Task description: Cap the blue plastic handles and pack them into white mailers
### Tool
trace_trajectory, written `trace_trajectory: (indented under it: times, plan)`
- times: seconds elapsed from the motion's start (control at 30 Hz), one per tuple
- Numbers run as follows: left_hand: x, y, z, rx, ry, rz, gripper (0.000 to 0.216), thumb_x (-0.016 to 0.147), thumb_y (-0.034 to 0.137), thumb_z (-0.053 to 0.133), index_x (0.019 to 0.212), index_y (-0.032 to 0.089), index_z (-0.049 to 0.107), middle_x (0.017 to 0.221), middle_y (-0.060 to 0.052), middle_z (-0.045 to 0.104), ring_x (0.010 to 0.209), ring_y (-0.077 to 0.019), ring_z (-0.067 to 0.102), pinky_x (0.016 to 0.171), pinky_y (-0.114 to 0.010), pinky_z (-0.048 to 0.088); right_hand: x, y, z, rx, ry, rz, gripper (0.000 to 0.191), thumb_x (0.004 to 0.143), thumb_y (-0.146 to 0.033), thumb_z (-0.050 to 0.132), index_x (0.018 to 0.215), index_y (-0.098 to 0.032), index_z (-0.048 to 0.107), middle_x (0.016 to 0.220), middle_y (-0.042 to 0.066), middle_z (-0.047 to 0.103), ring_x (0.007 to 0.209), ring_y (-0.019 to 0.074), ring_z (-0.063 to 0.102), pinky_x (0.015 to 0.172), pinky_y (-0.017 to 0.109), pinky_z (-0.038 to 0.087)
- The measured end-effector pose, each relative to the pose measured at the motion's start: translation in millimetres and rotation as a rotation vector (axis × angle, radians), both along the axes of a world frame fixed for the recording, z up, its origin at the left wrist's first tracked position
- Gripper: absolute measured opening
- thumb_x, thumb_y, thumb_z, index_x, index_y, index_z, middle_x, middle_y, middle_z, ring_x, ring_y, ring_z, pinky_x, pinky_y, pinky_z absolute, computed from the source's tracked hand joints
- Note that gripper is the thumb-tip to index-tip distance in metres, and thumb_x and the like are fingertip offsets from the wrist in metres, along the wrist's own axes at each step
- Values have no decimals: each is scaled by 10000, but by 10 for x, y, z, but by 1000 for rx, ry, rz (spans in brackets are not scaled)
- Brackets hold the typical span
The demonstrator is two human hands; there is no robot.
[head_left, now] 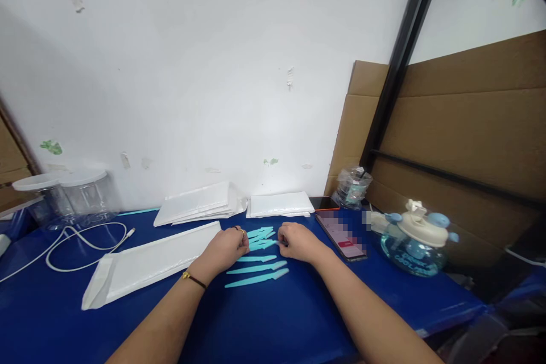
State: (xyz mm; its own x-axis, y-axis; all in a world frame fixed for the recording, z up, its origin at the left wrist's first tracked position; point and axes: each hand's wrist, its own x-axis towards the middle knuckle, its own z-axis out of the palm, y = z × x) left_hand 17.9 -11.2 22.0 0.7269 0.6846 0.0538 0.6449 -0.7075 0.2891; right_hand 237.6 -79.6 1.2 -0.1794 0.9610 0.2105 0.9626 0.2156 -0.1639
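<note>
Blue cloth (277,318) covers the table, with a white wall behind and brown cardboard (460,136) leaning at 2 o'clock

Nearest, both forearms reach in from 6 o'clock; the left wrist wears a thin dark band with a gold bead. Between the hands lie the razors (258,261): slim turquoise plastic sticks, each with a long handle and a broader capped end pointing toward 3 o'clock. Three lie apart in a row on the cloth, the closest at 6 o'clock of the hands, and more sit in a bunched pile just beyond. No writing shows on them

The left hand (226,247) is curled narrow, a ring on one finger, its fingertips touching the left end of the pile. The right hand (298,242) is also curled narrow, fingertips pinching the right end of the same pile

At 9 o'clock of the left hand a white padded envelope (149,264) lies flat, flap open toward the near left. Further at 9 o'clock a white cable (85,242) loops on the cloth. At 3 o'clock of the right hand lies a phone (341,234), its screen blurred and unreadable. Beyond it at 3 o'clock stands a clear blue bottle (413,244) with a cream lid; its faint print cannot be read

Farther, at 12 o'clock, two stacks of white envelopes (239,203) rest against the wall, with a crumpled clear bag (352,186) at 1 o'clock. Clear jars (72,199) with white lids stand at 10 o'clock
</note>
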Motion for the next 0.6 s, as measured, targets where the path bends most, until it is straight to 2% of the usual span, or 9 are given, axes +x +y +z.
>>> trace_trajectory:
  times: [0.17, 0.27, 0.43, 0.6]
  plan:
    - [-9, 40, -2, -70, -165, 22, 166, 806, 313, 439, 829, 197, 555, 780, -11, 586, 679, -142, 533, 593, -243, 373, 0, -9, 3, 13, -15, 18, 61, 689, -172, 590, 732, -157, 630, 765, 46, 601, 643, 138, 531, 548, 227, 311]
    - [-17, 36, 49, -106, -182, 31, 190, 818, 323, 406, 855, 196, 543, 725, -2, 594, 649, -142, 532, 567, -245, 357, -5, -5, 8, 15, -1, 40, 79, 689, -138, 574, 725, -154, 643, 754, 47, 612, 641, 138, 540, 560, 222, 329]
    - [-50, 51, 115, 3, -107, 16, 111, 765, 271, 481, 778, 212, 573, 749, 1, 629, 702, -146, 562, 593, -241, 342, 48, 34, -30, 9, 112, 120, 163, 685, -68, 533, 732, -155, 663, 749, 31, 624, 632, 119, 545, 578, 200, 362]
    - [-50, 78, 86, 102, -14, 6, 103, 761, 246, 498, 731, 223, 593, 741, 10, 645, 710, -150, 571, 621, -249, 327, 141, 41, -40, -8, 235, 182, 186, 745, -92, 521, 784, -174, 683, 819, 31, 625, 673, 112, 559, 623, 198, 396]
